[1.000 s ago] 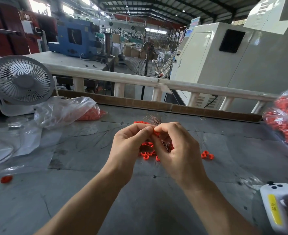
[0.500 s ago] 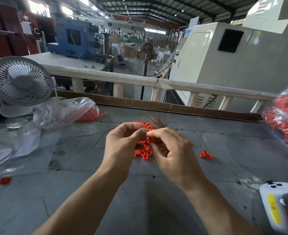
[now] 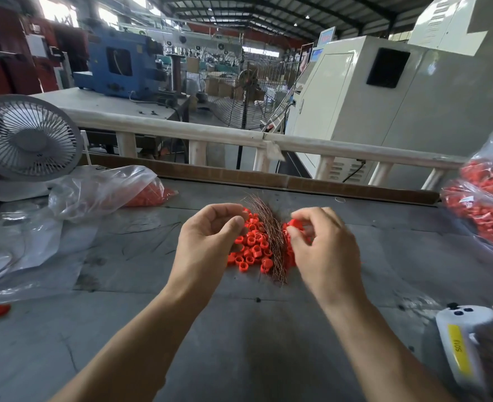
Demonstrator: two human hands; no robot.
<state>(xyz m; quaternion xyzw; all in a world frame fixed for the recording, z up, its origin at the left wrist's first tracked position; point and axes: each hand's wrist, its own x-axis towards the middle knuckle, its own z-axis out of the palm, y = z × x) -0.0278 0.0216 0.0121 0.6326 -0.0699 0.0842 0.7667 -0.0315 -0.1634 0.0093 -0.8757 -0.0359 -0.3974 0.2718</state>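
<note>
My hands are apart, one on each side of the bundle of copper wires (image 3: 268,227). The bundle lies mid-desk (image 3: 239,343), nearer the far edge than the near one, across the pile of red caps (image 3: 251,248). My right hand (image 3: 320,250) pinches one red cap (image 3: 294,224) between thumb and fingertips. My left hand (image 3: 207,242) is curled, thumb against forefinger, and I cannot tell whether a strand sits between them.

I judge the caps to be light, stiff plastic, smooth enough to skid out of a loose pinch. I would take one by its outer wall and leave the open end free. The wires look hair-thin and springy and should kink easily, so I would lift a single strand near its tip with a soft pinch and not drag it through the rest.

The caps are short, bright orange-red rings, each with a round hole. The wires are dull reddish-brown, gathered tight at the near end and fanned out toward the far edge.
</note>
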